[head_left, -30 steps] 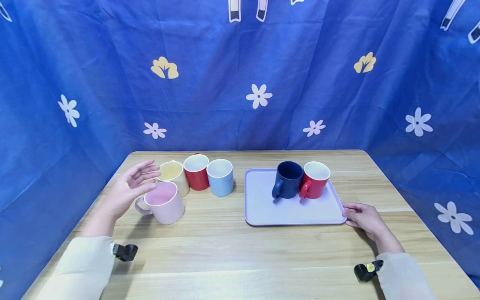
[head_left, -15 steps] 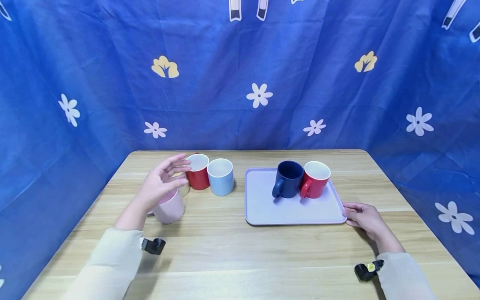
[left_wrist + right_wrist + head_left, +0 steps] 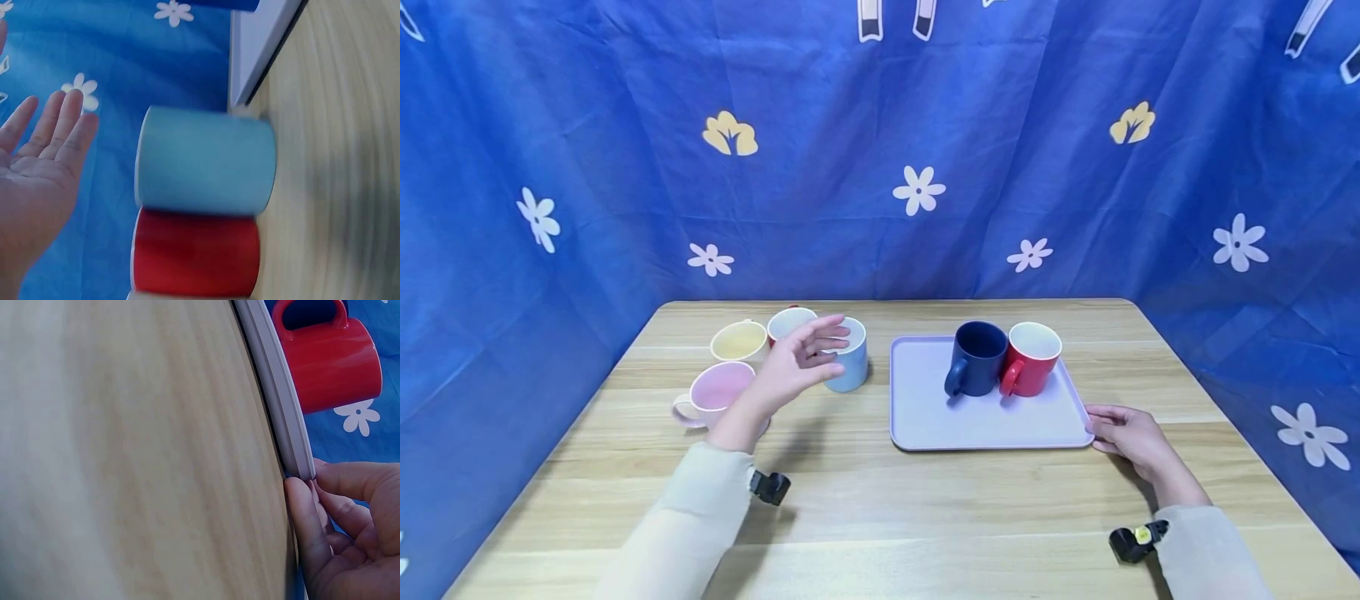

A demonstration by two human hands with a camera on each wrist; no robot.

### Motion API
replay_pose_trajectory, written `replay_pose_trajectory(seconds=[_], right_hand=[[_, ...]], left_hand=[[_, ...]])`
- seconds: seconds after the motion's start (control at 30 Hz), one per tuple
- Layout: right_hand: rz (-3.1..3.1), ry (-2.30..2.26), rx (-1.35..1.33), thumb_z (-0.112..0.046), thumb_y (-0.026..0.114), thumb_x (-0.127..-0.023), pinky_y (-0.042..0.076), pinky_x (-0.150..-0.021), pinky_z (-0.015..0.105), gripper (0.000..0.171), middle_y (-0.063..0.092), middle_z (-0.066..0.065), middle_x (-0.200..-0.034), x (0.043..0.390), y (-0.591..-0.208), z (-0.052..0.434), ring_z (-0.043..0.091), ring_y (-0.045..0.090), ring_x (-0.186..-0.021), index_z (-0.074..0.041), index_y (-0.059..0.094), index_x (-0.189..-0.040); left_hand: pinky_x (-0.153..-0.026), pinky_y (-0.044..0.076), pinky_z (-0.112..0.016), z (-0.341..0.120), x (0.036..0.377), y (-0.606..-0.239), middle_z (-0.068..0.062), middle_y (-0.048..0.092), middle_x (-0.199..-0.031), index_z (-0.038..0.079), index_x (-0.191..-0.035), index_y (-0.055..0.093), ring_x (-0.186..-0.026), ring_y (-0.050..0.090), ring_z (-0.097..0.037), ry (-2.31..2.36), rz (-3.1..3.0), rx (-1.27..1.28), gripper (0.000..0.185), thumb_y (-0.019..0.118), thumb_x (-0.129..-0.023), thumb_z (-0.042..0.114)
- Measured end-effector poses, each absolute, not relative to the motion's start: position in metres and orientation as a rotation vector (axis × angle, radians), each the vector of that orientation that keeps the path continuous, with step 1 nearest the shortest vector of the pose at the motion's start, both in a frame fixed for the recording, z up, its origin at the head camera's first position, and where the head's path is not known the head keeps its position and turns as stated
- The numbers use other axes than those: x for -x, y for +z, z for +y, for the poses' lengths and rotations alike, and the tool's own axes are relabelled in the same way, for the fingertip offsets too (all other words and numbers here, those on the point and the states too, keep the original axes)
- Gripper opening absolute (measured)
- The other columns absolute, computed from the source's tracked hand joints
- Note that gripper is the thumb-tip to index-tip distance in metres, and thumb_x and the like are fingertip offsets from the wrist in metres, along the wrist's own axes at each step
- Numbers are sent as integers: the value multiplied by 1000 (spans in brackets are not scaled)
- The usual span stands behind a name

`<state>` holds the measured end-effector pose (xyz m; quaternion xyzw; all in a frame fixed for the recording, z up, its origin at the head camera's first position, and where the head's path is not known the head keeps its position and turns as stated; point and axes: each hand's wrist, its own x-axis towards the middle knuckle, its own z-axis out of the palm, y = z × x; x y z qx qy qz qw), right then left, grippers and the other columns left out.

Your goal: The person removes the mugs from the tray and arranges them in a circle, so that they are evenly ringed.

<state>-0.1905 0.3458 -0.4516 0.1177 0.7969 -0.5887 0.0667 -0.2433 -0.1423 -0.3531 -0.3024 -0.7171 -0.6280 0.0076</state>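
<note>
My left hand (image 3: 793, 371) hovers in front of the light blue mug (image 3: 852, 368), its fingers extended and holding nothing. The left wrist view has the hand's palm beside that mug, apart from it. A red mug (image 3: 197, 253) stands against the blue one and is partly behind my hand in the head view. My right hand (image 3: 1127, 437) pinches the near right corner of a pale lilac tray (image 3: 925, 421); the right wrist view shows thumb and fingers on either side of its rim. On the tray, a navy mug (image 3: 980, 371) and another red mug (image 3: 1032, 371) stand upright, side by side.
A pink mug (image 3: 722, 387), partly covered by my left wrist, and a cream mug (image 3: 739, 340) stand at the left of the wooden table (image 3: 925, 508). A blue patterned cloth (image 3: 820, 150) hangs behind and at both sides.
My left hand has moved right, from beside the pink mug, past the cream and red mugs, to the light blue mug. My right hand, the tray and the mugs have stayed put.
</note>
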Motion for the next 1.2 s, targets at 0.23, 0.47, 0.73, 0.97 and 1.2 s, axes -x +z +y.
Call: replay_pose_trajectory(seconds=[0.23, 0.47, 0.73, 0.97, 1.2], right_hand=[[2404, -1772, -359, -4, 62, -90, 55, -69, 25, 49, 67, 6, -100, 191, -452, 346, 4, 62, -79, 16, 44, -131], [2403, -1782, -353, -4, 62, -90, 55, -68, 25, 49, 67, 5, -100, 191, -452, 346, 4, 62, -78, 17, 43, -131], [2401, -1783, -352, -5, 62, -90, 55, -68, 25, 50, 67, 6, -101, 190, -453, 347, 4, 62, -79, 17, 43, -131], [2405, -1774, -345, -6, 62, -91, 55, -69, 25, 50, 66, 4, -101, 190, -452, 347, 3, 62, -79, 16, 43, -131], [2399, -1777, -346, -5, 62, -91, 55, -69, 25, 49, 66, 6, -101, 189, -451, 346, 4, 62, -79, 16, 43, -131]], left_hand=[[-97, 41, -50, -110, 253, -367, -23, 53, -128, -4, -137, 44, -116, 52, -41, -1978, -2328, 923, 61, 70, -81, -6], [-95, 44, -47, -76, 260, -383, -21, 56, -125, -4, -134, 47, -114, 53, -40, -2030, -2383, 913, 58, 71, -82, -3], [-92, 47, -36, -39, 264, -397, -21, 57, -123, -4, -133, 49, -114, 55, -37, -2063, -2459, 888, 56, 71, -82, 2], [-90, 48, -33, -17, 270, -410, -25, 56, -124, -6, -132, 49, -113, 55, -37, -2080, -2516, 831, 56, 72, -84, 7], [-89, 48, -31, -1, 270, -416, -21, 61, -118, -7, -127, 54, -107, 59, -31, -2051, -2542, 776, 50, 73, -83, 7]])
